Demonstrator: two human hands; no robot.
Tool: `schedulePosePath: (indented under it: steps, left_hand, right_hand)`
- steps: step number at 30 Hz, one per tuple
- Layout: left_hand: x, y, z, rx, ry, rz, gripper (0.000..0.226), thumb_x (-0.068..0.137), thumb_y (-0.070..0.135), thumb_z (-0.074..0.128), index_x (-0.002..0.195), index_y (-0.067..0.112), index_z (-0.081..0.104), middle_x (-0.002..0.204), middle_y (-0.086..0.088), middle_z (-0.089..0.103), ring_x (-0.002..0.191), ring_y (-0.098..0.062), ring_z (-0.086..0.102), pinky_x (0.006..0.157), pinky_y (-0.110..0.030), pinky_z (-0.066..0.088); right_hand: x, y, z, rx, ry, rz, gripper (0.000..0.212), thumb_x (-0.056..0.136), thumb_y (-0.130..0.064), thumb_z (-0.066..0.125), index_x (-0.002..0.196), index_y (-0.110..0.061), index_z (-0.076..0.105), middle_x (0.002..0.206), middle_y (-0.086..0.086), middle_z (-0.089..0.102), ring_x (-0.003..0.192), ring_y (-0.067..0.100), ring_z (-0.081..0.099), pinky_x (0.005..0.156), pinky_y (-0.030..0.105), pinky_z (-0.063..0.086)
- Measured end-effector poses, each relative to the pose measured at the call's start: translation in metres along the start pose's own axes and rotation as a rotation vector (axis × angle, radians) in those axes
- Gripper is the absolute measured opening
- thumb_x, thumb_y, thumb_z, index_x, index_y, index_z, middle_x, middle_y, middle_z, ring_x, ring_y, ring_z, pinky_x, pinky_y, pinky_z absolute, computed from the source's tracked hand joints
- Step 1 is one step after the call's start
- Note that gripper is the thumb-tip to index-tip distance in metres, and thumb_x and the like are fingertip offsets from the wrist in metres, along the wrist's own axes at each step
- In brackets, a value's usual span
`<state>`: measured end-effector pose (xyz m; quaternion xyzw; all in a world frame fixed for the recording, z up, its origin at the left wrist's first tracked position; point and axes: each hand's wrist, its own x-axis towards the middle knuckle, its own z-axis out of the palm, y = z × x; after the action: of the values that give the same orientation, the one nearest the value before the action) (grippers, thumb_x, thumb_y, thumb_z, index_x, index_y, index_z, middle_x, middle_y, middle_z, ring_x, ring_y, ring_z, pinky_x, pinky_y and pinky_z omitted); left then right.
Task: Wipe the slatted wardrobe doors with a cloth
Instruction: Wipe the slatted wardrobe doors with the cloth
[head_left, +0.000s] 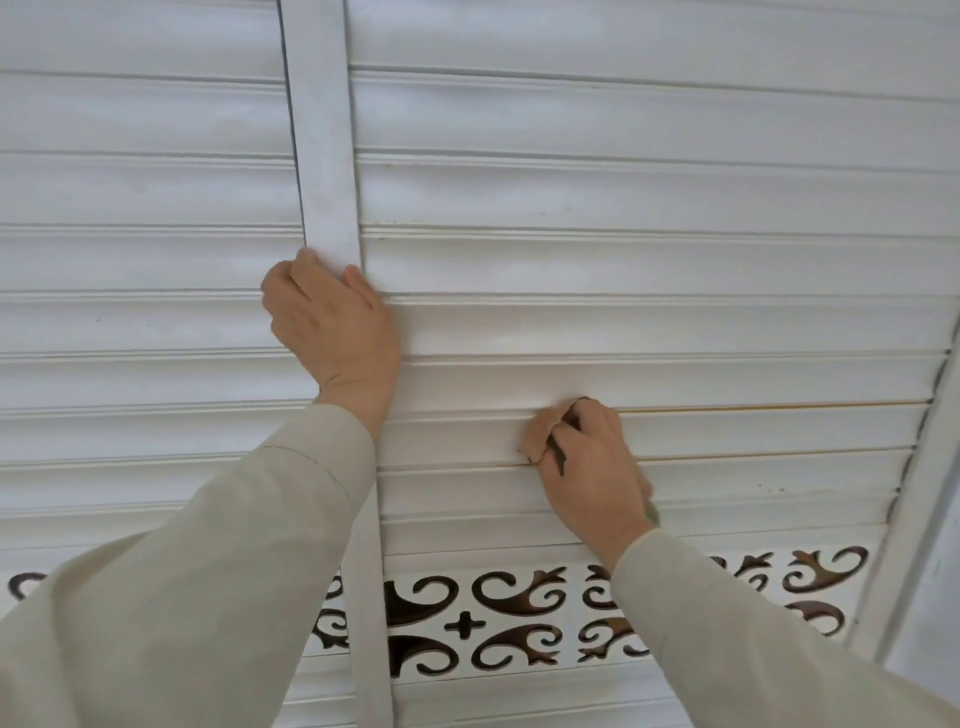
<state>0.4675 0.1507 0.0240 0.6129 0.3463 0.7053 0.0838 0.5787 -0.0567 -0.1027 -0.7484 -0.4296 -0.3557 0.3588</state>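
White slatted wardrobe doors (623, 270) fill the head view. A vertical frame strip (324, 156) runs between the left door (130, 270) and the right one. My left hand (332, 332) grips this strip at its edge, fingers curled round it. My right hand (592, 467) presses against a slat of the right door, lower down. It holds a small tan cloth (535, 436) bunched under the fingers, with dark marks on it. Most of the cloth is hidden by the hand.
Below the slats runs a white panel with dark cut-out scroll ornaments (498, 623). At the far right stands the door's side frame (914, 519), with grime along its inner edge. My beige sleeves (182, 597) cover the lower part of the view.
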Motion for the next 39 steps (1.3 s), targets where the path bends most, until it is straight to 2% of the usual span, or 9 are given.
schedulePosePath:
  steps: [4, 9, 14, 18, 21, 25, 30, 35, 39]
  left_hand:
    - [-0.028, 0.034, 0.003, -0.042, -0.028, 0.612, 0.03, 0.078, 0.016, 0.06, 0.106, 0.006, 0.063, 0.119, -0.016, 0.059, 0.11, -0.037, 0.054, 0.089, -0.043, 0.036]
    - [-0.066, 0.09, 0.029, -0.016, -0.284, 0.893, 0.04, 0.085, 0.031, 0.061, 0.12, 0.011, 0.062, 0.141, -0.013, 0.052, 0.128, -0.03, 0.043, 0.107, -0.048, 0.032]
    - [-0.071, 0.077, 0.053, 0.1, -0.296, 0.925, 0.053, 0.095, 0.045, 0.055, 0.141, 0.019, 0.051, 0.158, -0.008, 0.034, 0.146, -0.025, 0.027, 0.117, -0.055, 0.019]
    - [-0.081, 0.093, 0.058, 0.081, -0.199, 0.858, 0.044, 0.088, 0.038, 0.06, 0.124, 0.012, 0.062, 0.147, -0.015, 0.047, 0.138, -0.032, 0.037, 0.113, -0.056, 0.024]
    - [-0.092, 0.135, 0.061, 0.055, -0.224, 0.884, 0.036, 0.083, 0.03, 0.06, 0.114, 0.011, 0.063, 0.146, -0.015, 0.047, 0.136, -0.033, 0.037, 0.114, -0.054, 0.025]
    - [-0.104, 0.184, 0.081, 0.057, -0.329, 1.014, 0.041, 0.09, 0.036, 0.056, 0.129, 0.022, 0.058, 0.156, -0.009, 0.036, 0.147, -0.029, 0.027, 0.119, -0.056, 0.016]
    - [-0.117, 0.188, 0.1, 0.054, -0.251, 0.991, 0.042, 0.094, 0.041, 0.048, 0.132, 0.023, 0.055, 0.157, -0.009, 0.035, 0.148, -0.029, 0.025, 0.119, -0.057, 0.01]
    - [-0.123, 0.19, 0.108, 0.021, -0.157, 0.988, 0.041, 0.092, 0.04, 0.053, 0.128, 0.02, 0.058, 0.154, -0.011, 0.041, 0.146, -0.031, 0.031, 0.118, -0.059, 0.014]
    - [-0.124, 0.188, 0.114, 0.004, -0.094, 0.991, 0.04, 0.091, 0.04, 0.052, 0.126, 0.02, 0.06, 0.153, -0.012, 0.043, 0.144, -0.032, 0.034, 0.116, -0.059, 0.018]
  right_hand:
    - [0.001, 0.003, 0.001, -0.095, -0.006, -0.068, 0.018, 0.083, -0.012, 0.054, 0.084, -0.012, 0.072, 0.099, 0.005, 0.057, 0.098, 0.027, 0.049, 0.088, 0.037, 0.045]
    - [0.002, 0.015, -0.011, -0.164, -0.04, -0.047, 0.024, 0.081, -0.017, 0.051, 0.088, -0.009, 0.073, 0.098, 0.007, 0.057, 0.098, 0.029, 0.049, 0.087, 0.039, 0.047]
    - [-0.001, 0.073, -0.04, -0.209, 0.047, 0.085, 0.031, 0.082, -0.019, 0.046, 0.087, -0.005, 0.073, 0.097, 0.008, 0.058, 0.099, 0.03, 0.048, 0.088, 0.042, 0.047]
    - [-0.004, 0.118, -0.063, -0.228, 0.105, 0.177, 0.037, 0.082, -0.022, 0.04, 0.083, -0.003, 0.072, 0.099, 0.011, 0.058, 0.101, 0.033, 0.047, 0.088, 0.045, 0.048]
    - [-0.005, 0.121, -0.062, -0.221, 0.141, 0.158, 0.033, 0.081, -0.018, 0.042, 0.081, -0.004, 0.072, 0.098, 0.011, 0.058, 0.1, 0.03, 0.044, 0.09, 0.04, 0.043]
    - [-0.005, 0.106, -0.054, -0.208, 0.098, 0.031, 0.028, 0.08, -0.016, 0.046, 0.082, -0.006, 0.071, 0.098, 0.013, 0.059, 0.097, 0.033, 0.048, 0.091, 0.044, 0.044]
    - [-0.008, 0.131, -0.068, -0.206, 0.018, -0.02, 0.028, 0.082, -0.018, 0.05, 0.096, -0.01, 0.073, 0.108, 0.008, 0.061, 0.109, 0.031, 0.049, 0.098, 0.036, 0.042]
    - [-0.012, 0.218, -0.105, -0.267, 0.123, 0.22, 0.034, 0.086, -0.019, 0.046, 0.096, 0.0, 0.071, 0.107, 0.015, 0.06, 0.107, 0.035, 0.051, 0.098, 0.04, 0.042]
    - [-0.015, 0.263, -0.132, -0.228, 0.264, 0.408, 0.018, 0.083, 0.004, 0.057, 0.091, -0.003, 0.072, 0.104, 0.008, 0.057, 0.101, 0.025, 0.052, 0.097, 0.029, 0.038]
